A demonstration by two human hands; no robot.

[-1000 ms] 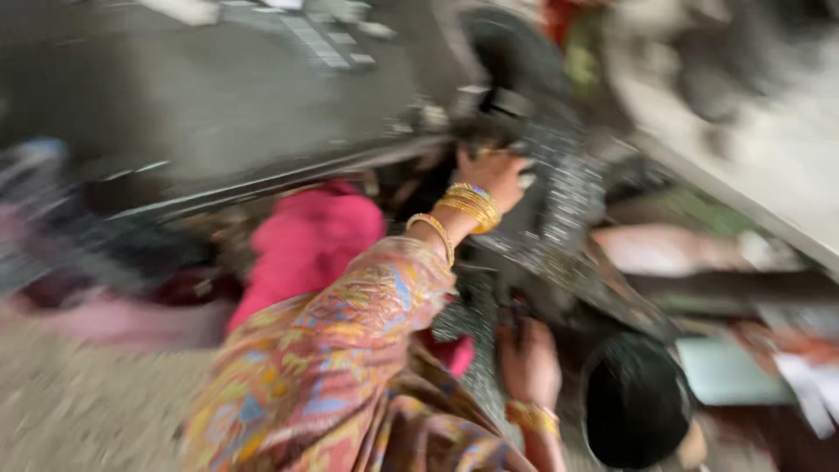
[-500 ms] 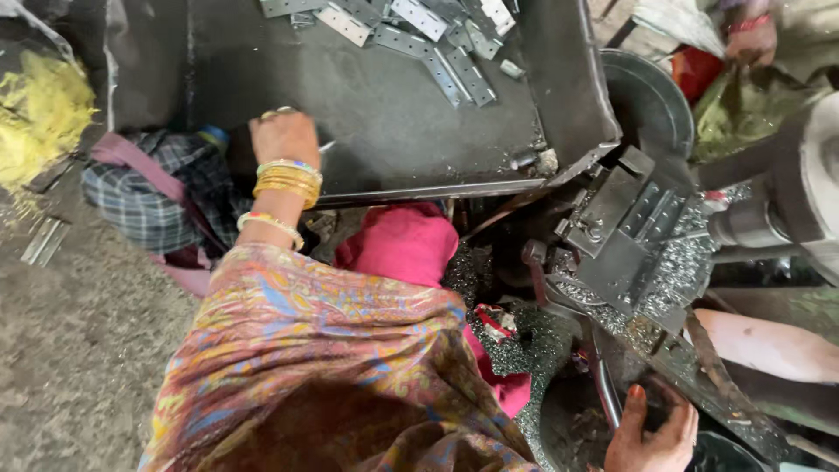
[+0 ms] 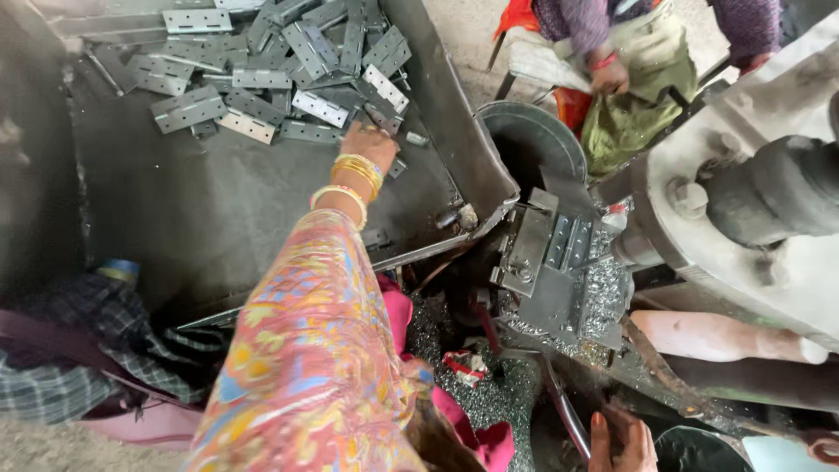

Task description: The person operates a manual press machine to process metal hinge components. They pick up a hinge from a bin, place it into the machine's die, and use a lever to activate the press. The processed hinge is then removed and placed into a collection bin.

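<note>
— Where is your left hand (image 3: 370, 142)?

— Stretched out over the dark metal tray (image 3: 218, 218), at the near edge of the heap of grey metal hinges (image 3: 271, 70). My fingers point down into the plates and curl under my palm, so I cannot tell whether they pinch a hinge or lie loose on them. Gold bangles (image 3: 357, 169) sit at my wrist, above my flowered sleeve (image 3: 306, 350).

— And the right hand (image 3: 622, 441)?

— Low at the bottom edge of the view, just beside a dark round bucket (image 3: 699, 450). The fingers lie together, slightly bent; I see nothing clamped in them.

— What stands between the two?

— The press fixture (image 3: 546, 262), with a hinge leaf (image 3: 568, 242) lying on its block and metal shavings (image 3: 498, 393) strewn below it. The grey machine body (image 3: 743, 201) rises to its right.

— Anyone else?

— Another person's hand (image 3: 609, 77) at the top holds a green sack (image 3: 629, 122).
</note>
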